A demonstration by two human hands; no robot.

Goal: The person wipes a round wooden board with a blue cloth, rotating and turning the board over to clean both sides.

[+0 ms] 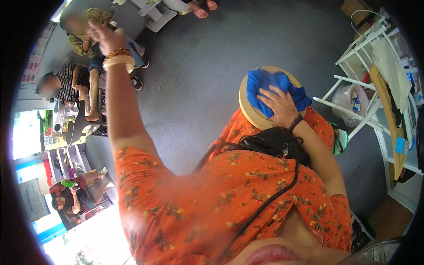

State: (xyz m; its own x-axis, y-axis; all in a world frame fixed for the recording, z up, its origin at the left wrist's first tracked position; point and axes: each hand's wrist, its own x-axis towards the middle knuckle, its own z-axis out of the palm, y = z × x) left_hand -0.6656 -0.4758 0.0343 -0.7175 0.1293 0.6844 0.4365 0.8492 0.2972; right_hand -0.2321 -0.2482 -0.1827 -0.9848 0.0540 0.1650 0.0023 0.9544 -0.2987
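My left arm stretches far out, and my left hand (107, 38) is raised at the upper left, blurred by motion. Its fingers look extended, and I see nothing in them. A banded bracelet (118, 63) circles that wrist. My right hand (281, 104) presses on a bunched blue cloth (266, 81), fingers spread over it. Under the cloth is a round, pale wooden piece (244, 107) with a thick rim, resting at my lap. The cloth hides much of its top. A black bag (275, 140) lies against my belly, its strap crossing my orange floral clothing.
At right stand white metal racks (347, 114) with a clear plastic-wrapped roll (351, 102) and a wooden board (387, 96). Two people sit at upper left, one in a striped shirt (68, 81); another sits lower left. Pink sandals (200, 13) show on the grey floor (195, 76).
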